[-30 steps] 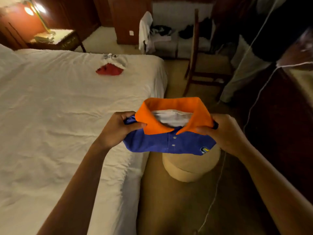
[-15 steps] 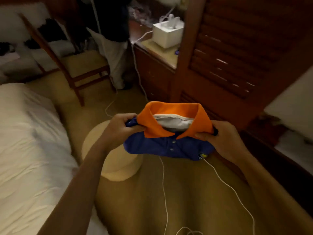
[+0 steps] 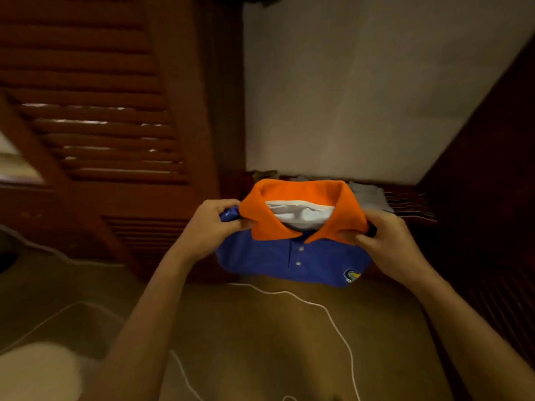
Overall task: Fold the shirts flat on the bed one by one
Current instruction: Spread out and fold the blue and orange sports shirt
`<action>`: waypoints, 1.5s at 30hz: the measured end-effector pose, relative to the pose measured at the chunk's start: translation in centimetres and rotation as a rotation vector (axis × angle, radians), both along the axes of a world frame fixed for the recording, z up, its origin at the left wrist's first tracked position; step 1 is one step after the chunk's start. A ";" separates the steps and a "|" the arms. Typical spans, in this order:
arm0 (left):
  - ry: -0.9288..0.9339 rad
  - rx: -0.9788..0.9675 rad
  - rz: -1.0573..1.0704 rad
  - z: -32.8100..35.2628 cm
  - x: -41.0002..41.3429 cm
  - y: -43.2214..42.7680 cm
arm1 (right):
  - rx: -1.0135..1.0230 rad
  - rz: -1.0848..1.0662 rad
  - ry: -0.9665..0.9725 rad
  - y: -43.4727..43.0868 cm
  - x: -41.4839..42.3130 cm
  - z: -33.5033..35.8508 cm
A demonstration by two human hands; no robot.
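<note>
A folded blue polo shirt (image 3: pixel 278 260) with an orange collar and a small chest logo hangs in the air in front of me, above the floor. My left hand (image 3: pixel 212 227) grips its left shoulder edge. On the other side my right hand (image 3: pixel 385 244) grips the right shoulder edge, thumb on the collar. The bed is out of view.
A dark wooden louvred door (image 3: pixel 95 134) stands at the left, a pale wall behind. Folded grey clothes (image 3: pixel 367 195) lie on a low slatted rack just beyond the shirt. White cables (image 3: pixel 327 308) run across the brown floor. A round beige pouffe (image 3: pixel 34 371) sits at bottom left.
I have turned right, away from the bed, carrying the folded shirt in both hands. The bed, chair and standing person have left view; the door, wall and rack have come in.
</note>
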State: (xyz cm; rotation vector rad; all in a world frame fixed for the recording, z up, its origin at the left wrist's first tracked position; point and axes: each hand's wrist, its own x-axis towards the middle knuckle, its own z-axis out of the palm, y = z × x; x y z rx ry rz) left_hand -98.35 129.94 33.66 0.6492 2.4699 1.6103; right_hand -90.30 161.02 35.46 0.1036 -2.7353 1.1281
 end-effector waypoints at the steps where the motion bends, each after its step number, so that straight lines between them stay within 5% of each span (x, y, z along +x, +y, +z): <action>1: 0.002 -0.001 -0.022 0.3 -0.8 2.1 | -0.003 -0.014 0.003 2.0 -0.1 0.1; 11: 0.040 0.001 -0.042 3.0 -10.9 19.2 | -0.019 0.041 0.060 19.5 -9.6 1.8; 20: -0.026 -0.013 0.043 0.8 -27.6 29.7 | -0.145 0.016 -0.020 29.6 -27.3 -0.9; 31: -0.274 -0.022 0.053 -23.0 -57.5 36.3 | -0.228 -0.114 -0.199 36.2 -55.5 -23.6; 45: -0.463 -0.131 0.042 -46.5 -72.1 40.8 | -0.411 -0.146 -0.354 42.2 -70.2 -48.6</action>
